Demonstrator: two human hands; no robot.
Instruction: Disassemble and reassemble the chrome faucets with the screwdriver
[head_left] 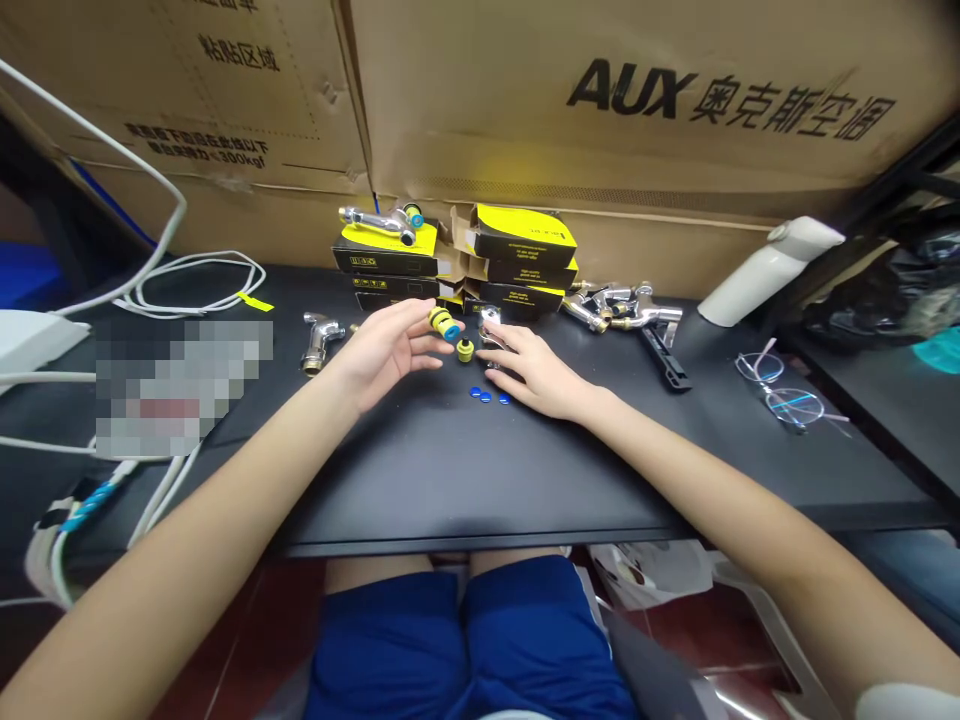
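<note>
My left hand [386,350] pinches a yellow hose connector with a blue ring [442,323] between thumb and fingertips, just above the black table [465,470]. My right hand [536,372] rests on the table with its fingers closed on a chrome nozzle part [490,322]. A small yellow fitting [465,350] stands on the table between the two hands. Three small blue washers [486,396] lie just in front of my right hand.
Stacked yellow-and-black boxes [517,262] stand at the back, with a chrome nozzle [379,220] on the left stack. More chrome nozzles [619,308] lie at the right, another [319,340] at the left. Glasses [784,390], a white bottle [765,270], white cables [187,280] and cardboard boxes [600,100] surround the work area.
</note>
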